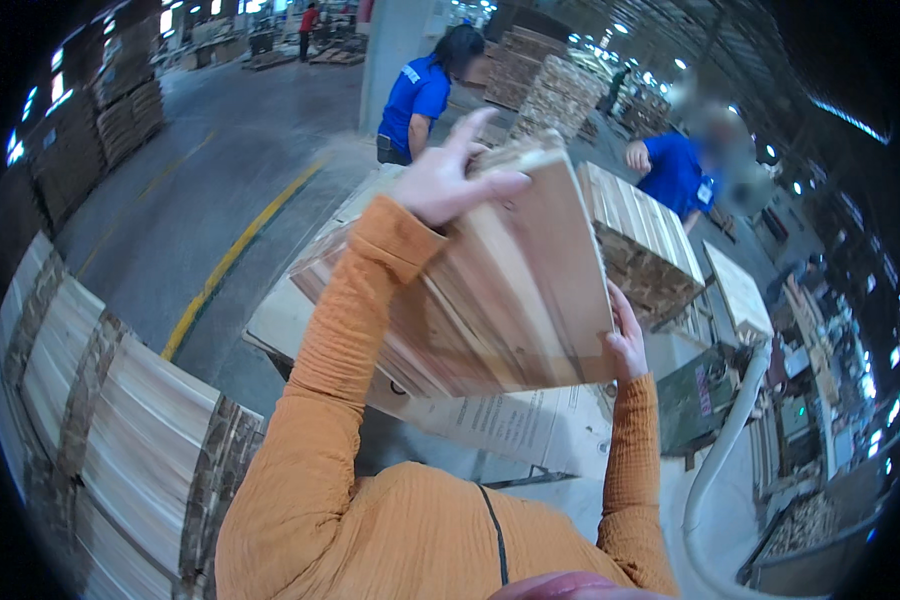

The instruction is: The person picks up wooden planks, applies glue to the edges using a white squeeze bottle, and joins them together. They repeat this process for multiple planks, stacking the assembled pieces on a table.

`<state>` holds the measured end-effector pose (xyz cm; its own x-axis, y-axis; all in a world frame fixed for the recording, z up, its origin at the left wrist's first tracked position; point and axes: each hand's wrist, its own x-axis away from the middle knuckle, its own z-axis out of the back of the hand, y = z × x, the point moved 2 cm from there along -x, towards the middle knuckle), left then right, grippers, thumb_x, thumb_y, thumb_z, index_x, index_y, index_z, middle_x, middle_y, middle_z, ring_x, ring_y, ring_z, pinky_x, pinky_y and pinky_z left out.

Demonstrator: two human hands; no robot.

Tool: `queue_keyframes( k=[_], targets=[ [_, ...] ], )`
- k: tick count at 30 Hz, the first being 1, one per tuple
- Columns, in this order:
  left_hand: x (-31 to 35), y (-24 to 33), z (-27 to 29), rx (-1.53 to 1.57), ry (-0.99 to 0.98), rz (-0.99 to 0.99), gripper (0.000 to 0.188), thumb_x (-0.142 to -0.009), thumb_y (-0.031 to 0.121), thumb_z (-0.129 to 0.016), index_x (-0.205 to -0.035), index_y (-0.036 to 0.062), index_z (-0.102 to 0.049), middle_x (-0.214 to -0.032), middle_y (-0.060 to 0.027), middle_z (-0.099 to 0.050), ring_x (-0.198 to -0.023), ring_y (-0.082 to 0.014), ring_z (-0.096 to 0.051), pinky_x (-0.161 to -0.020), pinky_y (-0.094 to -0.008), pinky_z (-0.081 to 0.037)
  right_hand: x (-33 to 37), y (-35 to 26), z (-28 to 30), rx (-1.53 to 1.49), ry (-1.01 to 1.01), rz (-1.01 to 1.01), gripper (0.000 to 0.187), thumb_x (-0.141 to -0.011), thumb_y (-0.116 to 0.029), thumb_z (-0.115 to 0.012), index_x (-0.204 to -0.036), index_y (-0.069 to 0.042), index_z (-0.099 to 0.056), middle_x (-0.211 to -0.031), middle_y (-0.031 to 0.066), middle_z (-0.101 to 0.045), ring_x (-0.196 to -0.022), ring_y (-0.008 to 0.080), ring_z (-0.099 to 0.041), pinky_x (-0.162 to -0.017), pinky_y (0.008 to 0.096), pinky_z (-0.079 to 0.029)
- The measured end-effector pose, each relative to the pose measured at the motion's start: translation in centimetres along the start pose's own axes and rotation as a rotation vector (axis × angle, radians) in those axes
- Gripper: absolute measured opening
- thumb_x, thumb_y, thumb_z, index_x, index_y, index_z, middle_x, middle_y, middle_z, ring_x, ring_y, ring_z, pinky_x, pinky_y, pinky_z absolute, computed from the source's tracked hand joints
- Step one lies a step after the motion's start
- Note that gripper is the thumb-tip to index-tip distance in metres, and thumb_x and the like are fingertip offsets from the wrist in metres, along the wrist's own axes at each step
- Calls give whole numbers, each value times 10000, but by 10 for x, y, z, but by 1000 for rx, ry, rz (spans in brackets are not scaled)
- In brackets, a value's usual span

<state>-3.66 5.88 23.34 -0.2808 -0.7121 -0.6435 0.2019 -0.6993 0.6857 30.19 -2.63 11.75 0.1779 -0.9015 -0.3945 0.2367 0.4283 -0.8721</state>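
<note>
A light wooden panel [560, 260] made of joined strips stands tilted over a stack of striped wooden panels [410, 320] in front of me. My right hand [628, 335] grips the tilted panel's right edge, thumb and fingers around it. At the panel's far upper end is my left hand [455, 180]. Its fingers are stretched apart, and the thumb reaches over the panel's rough end. Whether the left hand touches the wood I cannot tell. Beneath the panels lies printed cardboard [520, 425], partly hidden by them.
Stacked panels [140, 410] stand at my left. Beyond the work, a person in blue [415, 105] and another in blue [678, 170] stand near more stacked wood [650, 245]. A green machine [698, 400] and a pale hose [725, 450] are at right. A yellow line [235, 255] crosses the floor.
</note>
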Motion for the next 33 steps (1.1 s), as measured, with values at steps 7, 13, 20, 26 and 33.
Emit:
queue_keyframes(
  k=[7, 13, 20, 26, 33],
  targets=[
    [-6, -43, 52, 340, -56, -13, 731, -840, 367, -583, -1422, 44, -280, -1306, -191, -467, -1224, -243, -446, -1028, -317, -325, -17, -27, -12, 461, -168, 262, 990, -659, -528, -693, -1417, -23, -305, -1425, 213, -323, -1309, 342, -314, -1100, 415, -209],
    [16, -67, 92, 172, 279, -124, 584, -871, 258, -530, -1348, -32, -360, -1331, -163, -445, -1243, -232, -406, -1054, -362, -300, -42, -42, -40, 491, -158, 305, 931, -658, -553, -682, -1397, -81, -370, -1366, 246, -378, -1234, 395, -373, -1052, 448, -271],
    [168, -139, 58, 73, 1313, 161, 515, -916, 249, -480, -1350, 21, -324, -1331, -184, -400, -1185, -299, -435, -1002, -436, -389, -39, -63, -54, 584, -115, 314, 862, -667, -556, -668, -1380, -142, -416, -1355, 251, -406, -1215, 406, -402, -1023, 469, -306],
    [259, -239, -27, 1196, 769, 715, 578, -927, 429, -370, -1398, 100, -300, -1305, -141, -457, -1231, -300, -444, -915, -454, -478, -28, -65, -54, 596, -92, 355, 849, -678, -546, -667, -1369, -114, -431, -1354, 246, -407, -1199, 392, -418, -1009, 467, -325],
    [246, -248, -97, 1185, 560, 1028, 576, -928, 430, -369, -1397, 100, -305, -1305, -139, -459, -1222, -297, -453, -910, -449, -482, 7, -48, -21, 551, -33, 311, 861, -661, -521, -694, -1359, -93, -430, -1314, 247, -425, -1154, 389, -439, -996, 451, -349]
  ],
)
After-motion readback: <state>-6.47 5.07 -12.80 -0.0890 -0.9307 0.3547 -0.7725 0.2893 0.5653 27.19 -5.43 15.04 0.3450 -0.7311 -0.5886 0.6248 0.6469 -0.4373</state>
